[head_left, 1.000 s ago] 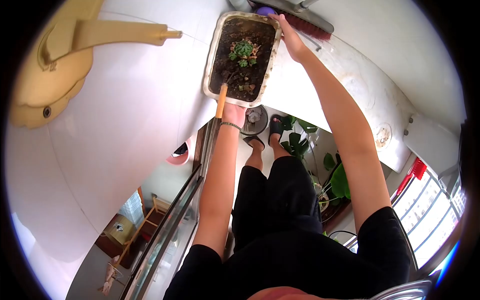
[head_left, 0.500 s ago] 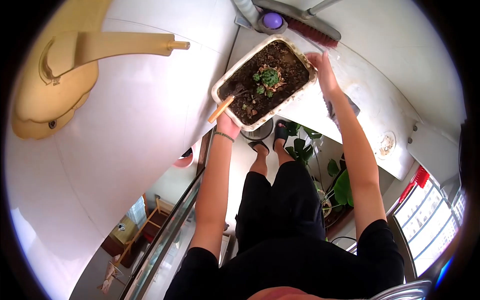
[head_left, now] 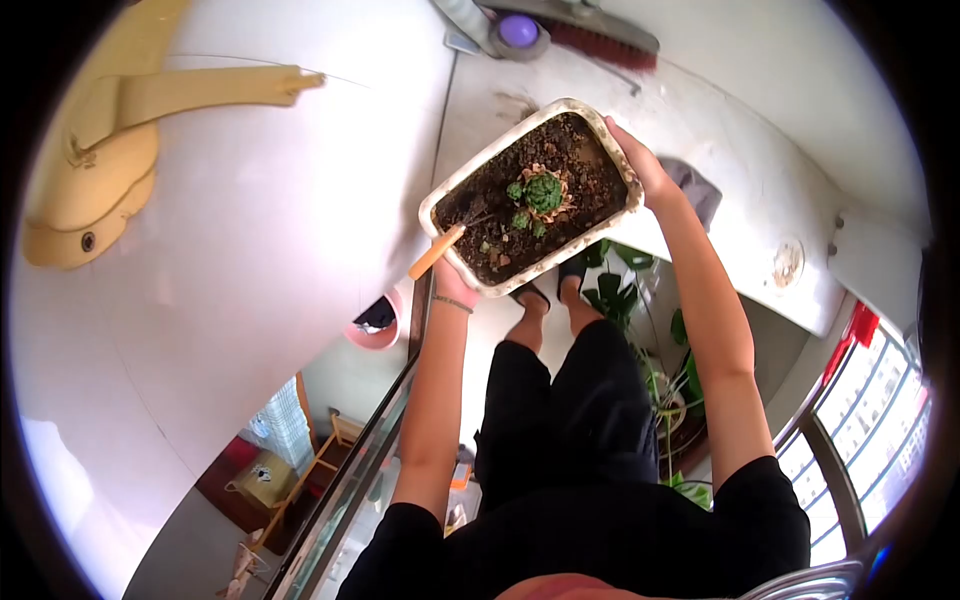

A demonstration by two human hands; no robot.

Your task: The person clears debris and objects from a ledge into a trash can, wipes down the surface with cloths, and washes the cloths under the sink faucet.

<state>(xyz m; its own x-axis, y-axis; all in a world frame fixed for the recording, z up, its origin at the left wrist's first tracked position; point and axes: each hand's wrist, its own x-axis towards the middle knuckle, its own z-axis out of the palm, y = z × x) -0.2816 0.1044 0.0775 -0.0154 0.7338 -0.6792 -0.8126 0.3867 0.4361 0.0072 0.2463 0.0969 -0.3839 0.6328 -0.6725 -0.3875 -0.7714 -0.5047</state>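
Both left hand (head_left: 456, 286) and right hand (head_left: 643, 172) have fingers (head_left: 622, 140) holding the planter (head_left: 567, 248); mark (head_left: 87, 158) on golden handle (head_left: 205, 92) unreadable

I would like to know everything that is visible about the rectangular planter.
The planter is off-white with rounded corners and brown stains on its rim; whether it is ceramic or plastic, I cannot tell. It holds dark soil, a green rosette succulent ringed by dry leaves, and smaller rosettes beside it. It slants in the picture, its open top facing the camera. The left hand supports its lower-left end; the right hand touches its right end. An orange handle crosses the left rim.
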